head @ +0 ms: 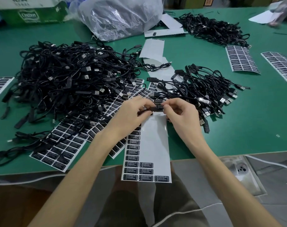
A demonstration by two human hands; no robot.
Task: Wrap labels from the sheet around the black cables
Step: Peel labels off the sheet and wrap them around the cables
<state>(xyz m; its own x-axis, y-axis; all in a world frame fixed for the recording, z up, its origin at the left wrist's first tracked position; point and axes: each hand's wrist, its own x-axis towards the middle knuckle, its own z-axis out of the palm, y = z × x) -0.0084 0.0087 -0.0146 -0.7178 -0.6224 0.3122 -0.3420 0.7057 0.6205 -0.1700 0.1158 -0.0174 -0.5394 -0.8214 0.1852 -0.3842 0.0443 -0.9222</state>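
At the near edge of the green table (237, 128), a long label sheet (147, 154) hangs over toward the person's lap; its white backing is mostly bare, with one column of black labels in white print down its left side and a few more across the bottom rows. Just above its upper end the left hand (131, 115) and the right hand (180, 115) meet, fingers curled; both pinch a black cable (156, 109) between thumb and fingertips, a black label lying against it where they grip; how far the label goes round it cannot be told.

Left of the hands, full sheets (62, 148) lie partly under a large tangled pile (70, 82) of black cables with metal plugs showing; just right of the hands lies a smaller pile (203, 89); between the two, bare backing strips (153, 48) run away from the person. Further right, two curled sheets (242, 59) rest on the green surface; behind them is a far pile (211, 28) of cables; at the back stand a crumpled clear plastic bag (121, 15) and a green carton (33, 13).
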